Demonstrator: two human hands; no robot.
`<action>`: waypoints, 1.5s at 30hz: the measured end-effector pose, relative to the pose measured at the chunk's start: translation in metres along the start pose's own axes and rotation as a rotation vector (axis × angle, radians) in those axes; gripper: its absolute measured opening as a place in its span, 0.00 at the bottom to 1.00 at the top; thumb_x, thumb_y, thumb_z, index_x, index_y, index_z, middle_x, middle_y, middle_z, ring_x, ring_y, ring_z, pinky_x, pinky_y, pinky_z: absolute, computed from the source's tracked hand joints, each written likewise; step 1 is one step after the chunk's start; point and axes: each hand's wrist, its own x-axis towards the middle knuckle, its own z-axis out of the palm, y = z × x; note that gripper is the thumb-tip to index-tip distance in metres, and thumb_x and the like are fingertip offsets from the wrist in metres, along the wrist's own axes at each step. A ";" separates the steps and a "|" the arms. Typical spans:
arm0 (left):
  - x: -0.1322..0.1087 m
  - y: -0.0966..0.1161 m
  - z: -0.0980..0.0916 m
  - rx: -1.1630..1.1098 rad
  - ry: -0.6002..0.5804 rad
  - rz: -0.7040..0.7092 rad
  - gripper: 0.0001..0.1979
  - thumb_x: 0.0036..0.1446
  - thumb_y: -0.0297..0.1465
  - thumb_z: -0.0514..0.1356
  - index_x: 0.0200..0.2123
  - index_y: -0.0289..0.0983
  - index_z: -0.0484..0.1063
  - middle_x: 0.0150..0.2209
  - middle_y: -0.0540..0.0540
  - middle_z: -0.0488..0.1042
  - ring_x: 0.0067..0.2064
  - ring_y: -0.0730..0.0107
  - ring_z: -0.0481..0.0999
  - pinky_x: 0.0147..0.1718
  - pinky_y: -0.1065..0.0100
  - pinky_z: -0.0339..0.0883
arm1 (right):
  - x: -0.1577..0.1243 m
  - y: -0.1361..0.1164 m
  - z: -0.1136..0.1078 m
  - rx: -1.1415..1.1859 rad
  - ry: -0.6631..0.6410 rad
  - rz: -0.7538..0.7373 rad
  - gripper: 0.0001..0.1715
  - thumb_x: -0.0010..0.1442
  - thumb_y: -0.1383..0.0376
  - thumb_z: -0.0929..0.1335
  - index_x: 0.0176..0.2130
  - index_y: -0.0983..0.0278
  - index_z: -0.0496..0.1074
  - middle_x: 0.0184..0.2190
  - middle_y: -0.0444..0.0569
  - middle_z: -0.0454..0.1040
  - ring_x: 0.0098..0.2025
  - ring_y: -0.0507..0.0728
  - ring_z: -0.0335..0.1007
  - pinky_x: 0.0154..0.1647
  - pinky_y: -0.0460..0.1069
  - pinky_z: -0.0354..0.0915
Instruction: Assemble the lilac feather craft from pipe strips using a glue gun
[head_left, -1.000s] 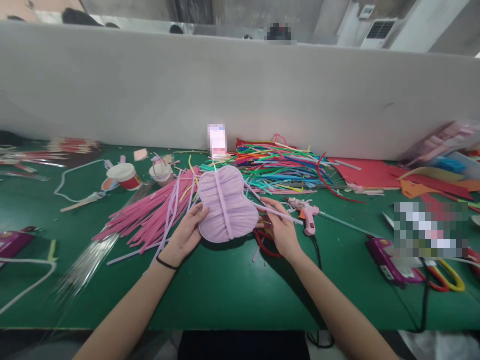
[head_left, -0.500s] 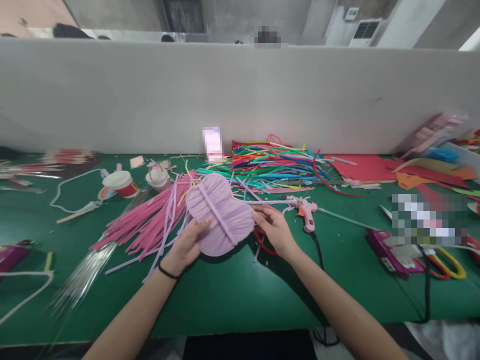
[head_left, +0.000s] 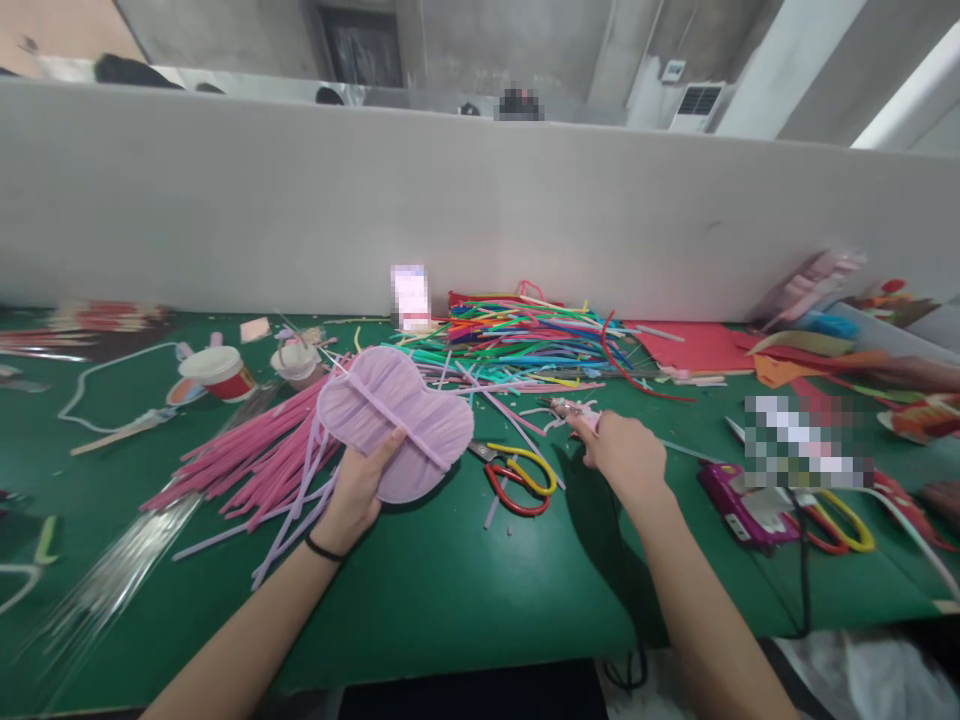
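A lilac lobed piece (head_left: 405,400) with a raised strip across it is in my left hand (head_left: 364,490), thumb on its face and the other fingers behind. My right hand (head_left: 626,455) is wrapped round a pink glue gun (head_left: 581,412), whose nozzle points left; most of its handle is hidden by the hand. Scissors with red and yellow handles (head_left: 525,480) lie on the green table between my hands. Pink stems (head_left: 255,455) and loose lilac stems (head_left: 300,505) lie to the left of the lilac piece.
Many coloured stems (head_left: 517,335) lie along the grey partition (head_left: 480,210). Paper cups (head_left: 219,372) stand at the left. Red sheets (head_left: 694,347), a purple box (head_left: 739,510) and another pair of scissors (head_left: 851,520) are at the right. A person's hand shows at the right edge.
My right hand has let go of the lilac piece and taken hold of the glue gun. My left hand has tilted the piece and moved slightly left. The scissors now show fully.
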 end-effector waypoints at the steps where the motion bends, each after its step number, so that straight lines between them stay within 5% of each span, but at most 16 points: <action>1: 0.000 0.000 0.001 0.000 0.017 0.011 0.30 0.46 0.29 0.74 0.54 0.40 0.74 0.58 0.40 0.76 0.60 0.50 0.74 0.56 0.57 0.73 | 0.000 0.002 0.003 -0.026 -0.018 0.016 0.31 0.66 0.45 0.61 0.43 0.69 0.74 0.38 0.66 0.80 0.44 0.69 0.80 0.38 0.55 0.69; 12: 0.009 0.001 0.032 -0.031 0.094 0.086 0.25 0.47 0.25 0.74 0.50 0.37 0.76 0.54 0.40 0.79 0.57 0.50 0.77 0.55 0.54 0.74 | 0.006 -0.009 0.043 -0.041 0.028 0.094 0.30 0.67 0.51 0.63 0.50 0.76 0.67 0.43 0.68 0.77 0.45 0.69 0.79 0.41 0.55 0.71; 20: 0.014 -0.004 0.027 -0.158 0.017 0.003 0.23 0.53 0.25 0.70 0.53 0.38 0.76 0.54 0.42 0.79 0.54 0.54 0.79 0.54 0.59 0.74 | 0.004 0.001 0.018 0.167 0.060 0.086 0.27 0.64 0.51 0.61 0.49 0.70 0.64 0.35 0.60 0.78 0.40 0.69 0.78 0.35 0.54 0.66; 25: 0.016 0.001 0.022 -0.310 0.019 -0.135 0.17 0.59 0.26 0.65 0.52 0.36 0.76 0.49 0.42 0.82 0.49 0.58 0.82 0.52 0.61 0.76 | -0.003 -0.014 0.023 0.461 0.214 -0.154 0.28 0.56 0.50 0.66 0.50 0.63 0.64 0.29 0.48 0.76 0.32 0.62 0.74 0.33 0.51 0.61; 31: 0.013 0.006 0.020 -0.387 0.020 -0.196 0.15 0.62 0.28 0.63 0.53 0.34 0.76 0.44 0.43 0.84 0.44 0.60 0.84 0.48 0.62 0.78 | -0.017 -0.032 0.054 0.641 0.373 -0.315 0.25 0.57 0.45 0.66 0.40 0.63 0.69 0.27 0.47 0.73 0.28 0.57 0.67 0.32 0.50 0.60; 35: 0.010 0.003 0.024 -0.384 0.022 -0.207 0.14 0.63 0.28 0.62 0.52 0.34 0.76 0.44 0.44 0.84 0.43 0.61 0.84 0.49 0.62 0.78 | -0.026 -0.038 0.059 0.791 0.310 -0.311 0.17 0.52 0.52 0.71 0.33 0.61 0.67 0.20 0.39 0.67 0.21 0.52 0.59 0.24 0.47 0.57; 41: 0.008 -0.002 0.028 -0.358 0.009 -0.228 0.19 0.63 0.29 0.62 0.57 0.35 0.73 0.50 0.41 0.81 0.54 0.57 0.79 0.55 0.59 0.73 | -0.031 -0.045 0.064 0.855 0.281 -0.284 0.18 0.47 0.56 0.73 0.35 0.62 0.68 0.24 0.42 0.73 0.22 0.52 0.64 0.25 0.47 0.60; 45: 0.008 -0.002 0.027 -0.346 -0.010 -0.226 0.20 0.63 0.30 0.62 0.58 0.34 0.72 0.53 0.39 0.80 0.57 0.53 0.77 0.57 0.55 0.72 | -0.031 -0.044 0.066 0.862 0.307 -0.272 0.14 0.47 0.56 0.72 0.26 0.61 0.65 0.17 0.38 0.65 0.18 0.50 0.55 0.22 0.47 0.57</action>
